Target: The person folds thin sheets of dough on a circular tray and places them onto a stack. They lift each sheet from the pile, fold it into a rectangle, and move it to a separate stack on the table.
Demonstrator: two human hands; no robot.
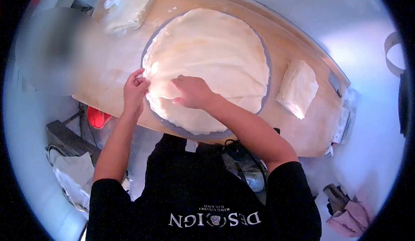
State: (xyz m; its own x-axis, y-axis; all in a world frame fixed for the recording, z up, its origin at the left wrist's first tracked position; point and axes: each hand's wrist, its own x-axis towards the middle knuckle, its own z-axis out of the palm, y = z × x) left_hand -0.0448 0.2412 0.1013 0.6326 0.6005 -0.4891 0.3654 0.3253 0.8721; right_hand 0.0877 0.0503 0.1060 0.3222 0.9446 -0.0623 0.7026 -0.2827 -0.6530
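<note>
A wide, round sheet of pale dough (216,55) lies on a grey round board (268,68) on the wooden table. Its surface has folds and creases on the right side. At the dough's left edge, my left hand (136,89) has its fingers bent, with the fingertips touching or close to the rim; what lies between them is too small to make out. My right hand (192,92) is over the lower left part of the dough, thumb and fingers apart, holding nothing.
A folded stack of dough sheets (298,87) lies on the table's right part. More dough in clear plastic (129,5) is at the upper left. A blade-like tool (335,84) lies by the right edge. A red object (98,117) is below the table's left edge.
</note>
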